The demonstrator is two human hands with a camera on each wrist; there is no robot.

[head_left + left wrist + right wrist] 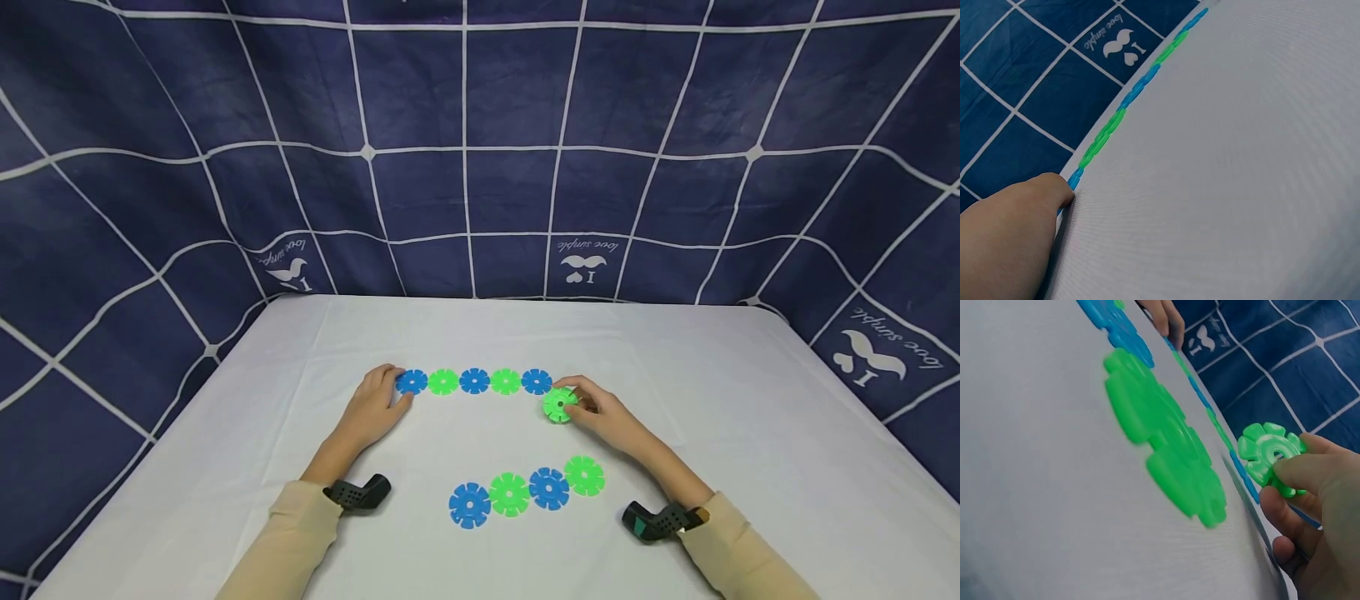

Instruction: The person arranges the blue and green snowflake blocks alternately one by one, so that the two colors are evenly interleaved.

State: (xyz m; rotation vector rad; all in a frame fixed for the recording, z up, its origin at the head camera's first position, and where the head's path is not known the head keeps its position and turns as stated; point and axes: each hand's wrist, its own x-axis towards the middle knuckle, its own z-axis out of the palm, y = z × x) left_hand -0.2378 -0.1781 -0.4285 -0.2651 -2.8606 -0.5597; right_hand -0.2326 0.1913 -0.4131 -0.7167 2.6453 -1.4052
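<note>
A row of notched plastic discs lies on the white table, alternating blue and green. My left hand [377, 408] rests at the row's left end, its thumb and fingers spread around the edge of the end blue disc [412, 382]. Past it come a green disc [443, 382], a blue disc [474, 381], another green disc [506, 382] and a blue disc [537, 382] at the right end. Just beside that end, my right hand [611, 417] pinches a green notched disc [1264, 450] between thumb and fingers, raised and tilted in the right wrist view.
Nearer me lies a second, uneven line of discs: blue [470, 505], green [509, 494], blue [549, 488] and green [584, 476]; some look stacked. A dark blue checked cloth [517, 192] hangs behind the white table [315, 333] and along its sides.
</note>
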